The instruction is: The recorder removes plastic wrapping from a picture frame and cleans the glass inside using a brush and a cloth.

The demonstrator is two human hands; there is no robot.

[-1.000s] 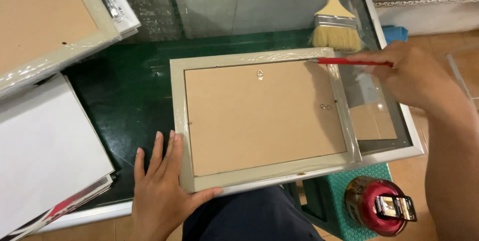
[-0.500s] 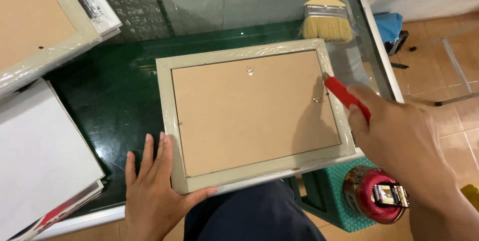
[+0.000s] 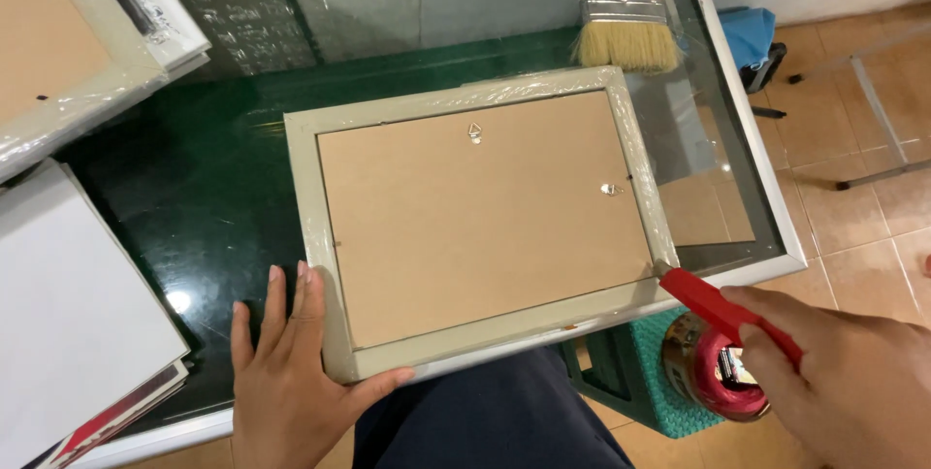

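A grey-green picture frame (image 3: 310, 197) wrapped in clear film lies face down on the glass table (image 3: 223, 178), its brown backing board (image 3: 485, 212) up with two small metal hangers. My left hand (image 3: 291, 382) rests flat at the frame's near left corner, thumb under its front edge. My right hand (image 3: 853, 387) grips a red-handled tool (image 3: 722, 309), whose tip touches the frame's near right corner.
A wide paintbrush (image 3: 626, 18) lies at the table's far edge. More wrapped frames (image 3: 68, 52) and a white board (image 3: 68, 323) are stacked at the left. A green stool (image 3: 630, 382) with a red tape dispenser (image 3: 718, 372) stands below the table's right corner.
My right hand has drawn the red tool down the frame's right side, from the far right corner to the near right corner. The left hand has stayed at the near left corner.
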